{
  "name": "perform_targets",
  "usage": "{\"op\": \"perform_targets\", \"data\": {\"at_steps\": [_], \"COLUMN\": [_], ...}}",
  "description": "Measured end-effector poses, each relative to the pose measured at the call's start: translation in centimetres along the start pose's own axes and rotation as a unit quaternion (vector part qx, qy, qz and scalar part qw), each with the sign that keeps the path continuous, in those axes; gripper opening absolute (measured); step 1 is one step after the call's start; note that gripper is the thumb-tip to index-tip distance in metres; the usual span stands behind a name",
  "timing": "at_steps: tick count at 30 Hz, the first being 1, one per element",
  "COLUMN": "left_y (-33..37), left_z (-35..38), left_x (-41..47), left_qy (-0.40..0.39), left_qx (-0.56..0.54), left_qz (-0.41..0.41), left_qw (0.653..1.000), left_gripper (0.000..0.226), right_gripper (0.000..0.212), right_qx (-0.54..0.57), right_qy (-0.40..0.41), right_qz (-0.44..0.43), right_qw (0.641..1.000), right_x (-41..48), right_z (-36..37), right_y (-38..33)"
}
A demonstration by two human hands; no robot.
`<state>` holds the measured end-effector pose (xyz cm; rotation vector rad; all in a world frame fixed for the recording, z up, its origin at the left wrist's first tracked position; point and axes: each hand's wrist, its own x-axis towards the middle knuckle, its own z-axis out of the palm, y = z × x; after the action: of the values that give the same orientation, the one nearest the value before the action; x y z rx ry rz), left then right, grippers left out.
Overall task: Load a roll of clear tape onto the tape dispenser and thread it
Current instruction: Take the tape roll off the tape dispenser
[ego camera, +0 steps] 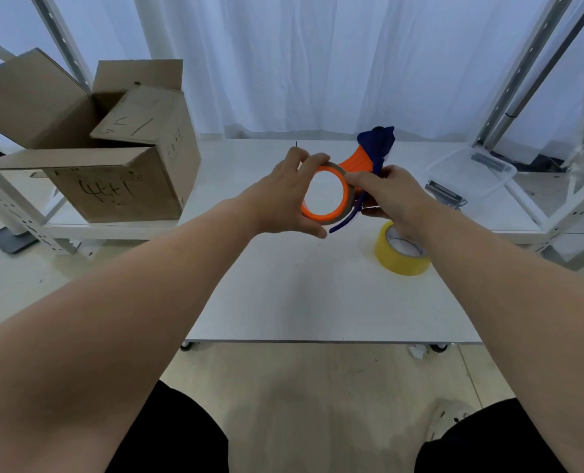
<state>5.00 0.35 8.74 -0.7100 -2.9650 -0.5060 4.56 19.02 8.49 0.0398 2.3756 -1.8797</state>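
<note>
The tape dispenser (362,162), orange with a dark blue head and a blue strip trailing below, is held up in the air above the middle of the table (317,295), nearer its far edge than its near one. Its round orange ring faces the camera, with a thin tan band wrapped round the outside.

The left hand (283,199) grasps that ring from the left, fingers (312,162) curled over its top and the thumb under its lower rim. The right hand (389,192) is clenched round the dispenser's body just right of the ring, with one finger laid across the ring's upper right side.

The roll of tape (403,250), yellowish with a pale core, lies flat on the table toward the right edge. It sits below the right wrist, which hides part of it, and it is apart from the dispenser.

A clear plastic tub (471,175) sits at the far right corner, with a small metal piece (445,196) just beside it. Off the left edge, an open cardboard box (113,148) with marker scrawl stands on a low white shelf (96,230). A white curtain (317,63) hangs behind the table.
</note>
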Motion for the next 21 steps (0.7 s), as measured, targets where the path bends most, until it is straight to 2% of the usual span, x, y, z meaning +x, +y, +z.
{"op": "perform_targets", "data": {"at_steps": [3,7,10,15,21], "left_y": [-0.1,-0.4,-0.9,-1.3,-2.7], "left_z": [-0.1,-0.1,0.1,0.7,0.5], "left_x": [0.0,0.2,0.0,-0.1,-0.6], "left_qy": [-0.001,0.022,0.021,0.018,0.031], "left_qx": [0.088,0.133,0.155,0.146,0.079], "left_qz": [0.026,0.024,0.017,0.006,0.015], "left_qw": [0.996,0.991,0.987,0.989,0.996], "left_gripper": [0.113,0.112,0.109,0.105,0.100], "right_gripper": [0.015,0.049,0.052,0.051,0.066], "right_qx": [-0.004,-0.044,-0.061,-0.054,-0.109], "right_qy": [-0.012,-0.037,-0.055,0.007,0.082], "right_qz": [0.008,0.015,0.014,-0.010,-0.041], "right_qw": [1.000,0.998,0.997,0.998,0.990], "right_x": [-0.1,-0.3,-0.6,-0.3,0.1], "right_z": [0.0,-0.4,0.1,1.5,1.2], "right_y": [-0.2,-0.5,-0.1,0.7,1.7]}}
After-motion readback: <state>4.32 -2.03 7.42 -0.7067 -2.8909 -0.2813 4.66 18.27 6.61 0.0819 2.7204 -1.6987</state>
